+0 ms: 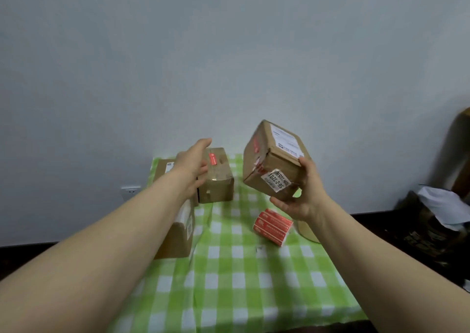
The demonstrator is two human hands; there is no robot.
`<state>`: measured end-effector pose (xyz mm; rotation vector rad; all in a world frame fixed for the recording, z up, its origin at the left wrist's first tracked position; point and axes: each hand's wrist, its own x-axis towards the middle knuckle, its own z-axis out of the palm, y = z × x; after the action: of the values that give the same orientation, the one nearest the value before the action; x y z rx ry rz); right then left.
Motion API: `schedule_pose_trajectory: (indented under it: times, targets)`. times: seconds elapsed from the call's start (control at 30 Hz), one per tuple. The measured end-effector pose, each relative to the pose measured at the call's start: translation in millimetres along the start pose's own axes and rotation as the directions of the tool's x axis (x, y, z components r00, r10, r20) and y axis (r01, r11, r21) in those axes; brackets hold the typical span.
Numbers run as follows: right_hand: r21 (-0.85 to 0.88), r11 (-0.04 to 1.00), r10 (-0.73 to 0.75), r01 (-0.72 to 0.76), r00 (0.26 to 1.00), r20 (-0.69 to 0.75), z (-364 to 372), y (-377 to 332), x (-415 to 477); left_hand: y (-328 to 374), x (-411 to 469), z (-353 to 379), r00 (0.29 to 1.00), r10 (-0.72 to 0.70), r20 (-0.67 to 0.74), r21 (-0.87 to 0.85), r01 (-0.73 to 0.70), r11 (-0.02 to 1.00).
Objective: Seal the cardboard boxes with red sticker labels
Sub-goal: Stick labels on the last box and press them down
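Observation:
My right hand (304, 195) grips a tilted cardboard box (272, 157) lifted above the table; it bears white shipping labels and a red sticker on its left face. My left hand (193, 165) reaches out with straight fingers, holding nothing, over a small box (218, 177) that carries a red sticker label on top. A roll of red sticker labels (272, 227) lies on the green checked tablecloth (241, 276) below my right hand. A larger box (178, 233) stands at the left, partly hidden by my left forearm.
Another box (164, 170) sits at the back left behind my left hand. A round tan object (306, 229) lies behind my right wrist. A dark heap with white paper (437, 218) fills the right side. A wall socket (130, 191) is at the left.

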<state>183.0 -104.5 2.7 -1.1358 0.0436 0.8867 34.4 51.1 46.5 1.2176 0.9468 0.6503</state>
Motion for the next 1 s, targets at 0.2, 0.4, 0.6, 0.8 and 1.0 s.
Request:
schedule_pose_trajectory:
  times: [0.2, 0.4, 0.6, 0.8, 1.0]
  targets:
    - [-0.086, 0.996, 0.012, -0.020, 0.996, -0.091, 12.2, -11.8, 70.7, -2.4, 75.2, -28.5, 0.988, 0.069, -0.135, 0.262, -0.032, 0.965]
    - [-0.105, 0.990, 0.087, -0.099, 0.990, -0.112, 26.3, -1.2, 135.5, -17.5, 128.2, -43.8, 0.993, 0.062, -0.099, 0.417, -0.015, 0.909]
    - [-0.160, 0.984, 0.048, -0.072, 0.988, -0.147, 39.1, 7.4, 159.8, -25.6, 155.8, -35.5, 0.995, 0.080, -0.056, 0.515, -0.039, 0.856]
    - [-0.207, 0.978, -0.023, -0.013, 0.986, -0.168, 56.6, 14.4, 170.8, -30.8, 172.4, -33.3, 0.998, 0.054, -0.024, 0.571, -0.031, 0.820]
    - [-0.572, 0.815, -0.312, 0.094, 0.903, -0.296, 54.9, 27.4, 179.5, -34.3, 171.7, -47.4, 0.994, 0.077, -0.077, 0.579, -0.018, 0.815]
